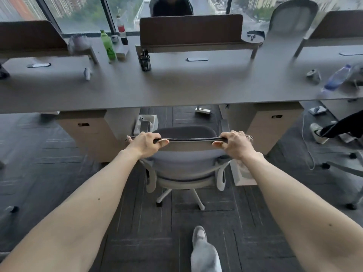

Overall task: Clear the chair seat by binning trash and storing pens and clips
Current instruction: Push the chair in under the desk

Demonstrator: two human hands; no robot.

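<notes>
A grey office chair stands in front of the desk, its back toward me. My left hand grips the left end of the backrest's top edge. My right hand grips the right end. The seat shows only as a grey curve beyond the backrest, with nothing visible on that part. A black mesh pen holder with pens stands on the desk. A white bin sits on the floor under the desk, left of the chair.
On the desk are a green bottle, a red-labelled bottle, a blue-capped bottle lying at the right and small white items. Drawer cabinets flank the chair. Another person's leg and shoe are at the right. My foot is below.
</notes>
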